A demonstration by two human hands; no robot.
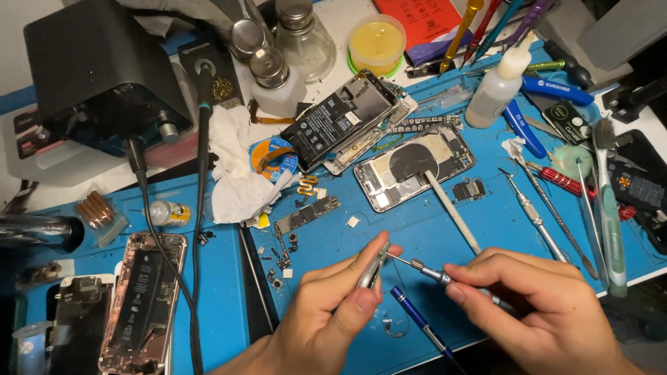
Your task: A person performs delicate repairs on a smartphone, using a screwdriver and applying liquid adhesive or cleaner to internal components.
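Note:
My left hand (333, 305) pinches a small silver metal phone part (373, 267), held upright on edge above the blue work mat (500, 215). In my right hand (538, 305) is a slim grey precision screwdriver (434, 273), its tip touching the top of the metal part. A blue-handled screwdriver (417, 319) lies on the mat just below both hands. An opened phone (413, 167) with a dark round coil lies further back, a white spudger (451, 212) resting on it.
A second opened phone with a black battery (344, 121) lies behind. Another disassembled phone (142, 298) sits at the left. Tweezers, picks and brushes (556, 201) crowd the right side. A black station (97, 76), glass bottles (278, 69), crumpled tissue (240, 173) and loose small parts (299, 222) fill the back.

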